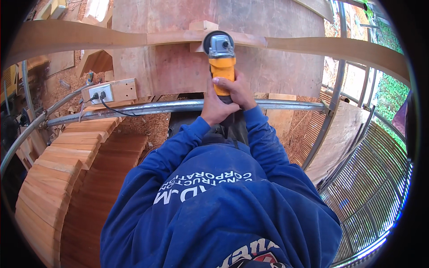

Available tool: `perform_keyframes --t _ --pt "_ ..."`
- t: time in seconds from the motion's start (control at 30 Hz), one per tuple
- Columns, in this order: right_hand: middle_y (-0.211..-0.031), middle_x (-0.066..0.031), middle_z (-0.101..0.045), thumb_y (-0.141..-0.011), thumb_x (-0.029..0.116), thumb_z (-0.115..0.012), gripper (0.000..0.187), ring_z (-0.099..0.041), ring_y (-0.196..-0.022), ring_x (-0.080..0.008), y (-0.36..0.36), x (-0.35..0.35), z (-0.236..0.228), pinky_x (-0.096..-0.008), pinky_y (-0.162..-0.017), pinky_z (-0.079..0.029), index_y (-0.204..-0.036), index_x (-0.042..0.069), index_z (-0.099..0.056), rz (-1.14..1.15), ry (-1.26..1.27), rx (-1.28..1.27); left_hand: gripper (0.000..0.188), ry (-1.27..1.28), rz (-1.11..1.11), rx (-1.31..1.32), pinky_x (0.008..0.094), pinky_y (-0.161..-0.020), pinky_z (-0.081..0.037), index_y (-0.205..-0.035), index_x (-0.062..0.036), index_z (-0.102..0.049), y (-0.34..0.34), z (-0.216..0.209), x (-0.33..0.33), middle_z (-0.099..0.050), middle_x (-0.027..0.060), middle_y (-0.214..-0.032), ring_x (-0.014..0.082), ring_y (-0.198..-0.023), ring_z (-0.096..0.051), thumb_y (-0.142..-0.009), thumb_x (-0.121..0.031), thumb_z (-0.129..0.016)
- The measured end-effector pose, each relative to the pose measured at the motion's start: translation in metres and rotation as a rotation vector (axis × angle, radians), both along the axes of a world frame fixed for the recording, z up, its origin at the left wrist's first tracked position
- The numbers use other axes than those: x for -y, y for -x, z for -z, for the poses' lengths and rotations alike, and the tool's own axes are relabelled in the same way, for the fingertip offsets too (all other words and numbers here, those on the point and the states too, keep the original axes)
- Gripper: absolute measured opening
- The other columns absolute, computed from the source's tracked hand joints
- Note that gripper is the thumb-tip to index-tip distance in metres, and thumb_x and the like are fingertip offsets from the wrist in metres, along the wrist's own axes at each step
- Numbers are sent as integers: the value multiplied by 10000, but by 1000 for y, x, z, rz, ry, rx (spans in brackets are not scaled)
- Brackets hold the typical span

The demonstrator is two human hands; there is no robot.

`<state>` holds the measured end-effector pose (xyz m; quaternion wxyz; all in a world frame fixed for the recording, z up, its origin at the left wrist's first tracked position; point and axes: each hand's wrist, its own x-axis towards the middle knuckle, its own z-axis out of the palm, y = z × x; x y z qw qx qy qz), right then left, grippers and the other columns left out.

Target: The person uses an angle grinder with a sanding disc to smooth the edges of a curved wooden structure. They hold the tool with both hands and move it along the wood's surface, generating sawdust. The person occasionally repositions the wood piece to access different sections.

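Observation:
Both of my hands are wrapped round a yellow angle grinder [222, 67] in front of my body. My left hand [216, 107] grips the rear of its body, and my right hand [243, 91] holds it from the right side, thumb across the yellow housing. The grinder's dark round disc [208, 43] is at a long curved wooden piece [183, 36] that spans the view from left to right; whether it touches the wood I cannot tell. A small wood block [203, 25] sits by that piece behind the grinder head.
A reddish plywood board [174, 71] lies under the work. A metal pipe [165, 106] crosses in front of me. At left, a white power outlet [99, 94] has a black plug and cord, near stacked wooden boards [49, 178]. A scaffold post [336, 85] stands at right.

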<state>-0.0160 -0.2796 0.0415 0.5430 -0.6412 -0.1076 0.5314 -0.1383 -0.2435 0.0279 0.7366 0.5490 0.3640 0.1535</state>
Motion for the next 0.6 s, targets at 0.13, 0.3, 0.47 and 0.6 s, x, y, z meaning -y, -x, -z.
perform_keyframes --t 0.13,0.3,0.47,0.6 --pt "-1103 -74 -698 -810 256 -834 527 -672 -972 -155 10 -35 9 -321 -877 -542 -1208 -21 -627 15 -114 -76 748 8 5 -21 322 -828 -556 -1311 -19 -398 9 3 -32 -600 97 -1111 188 -965 -650 -661 -34 -768" --pt "-1102 -81 -705 -798 259 -845 531 -675 -971 -159 22 -68 7 -325 -877 -543 -1195 -21 -631 -50 -142 -41 753 94 -25 -33 316 -815 -565 -1322 -31 -388 20 -18 -61 -596 104 -1120 188 -955 -660 -662 -1 -750" --pt "-1094 -85 -708 -807 257 -836 520 -678 -968 -164 20 -35 20 -324 -873 -545 -1198 -21 -634 24 -90 -28 781 130 9 -27 321 -822 -568 -1341 -32 -372 21 6 -34 -590 108 -1144 191 -967 -660 -661 4 -753" --pt "-1096 -86 -705 -821 257 -823 516 -678 -972 -167 5 4 11 -322 -868 -547 -1213 -20 -635 93 6 6 786 140 116 5 338 -865 -554 -1342 -22 -398 5 13 -5 -581 118 -1201 207 -1014 -651 -652 -38 -773"
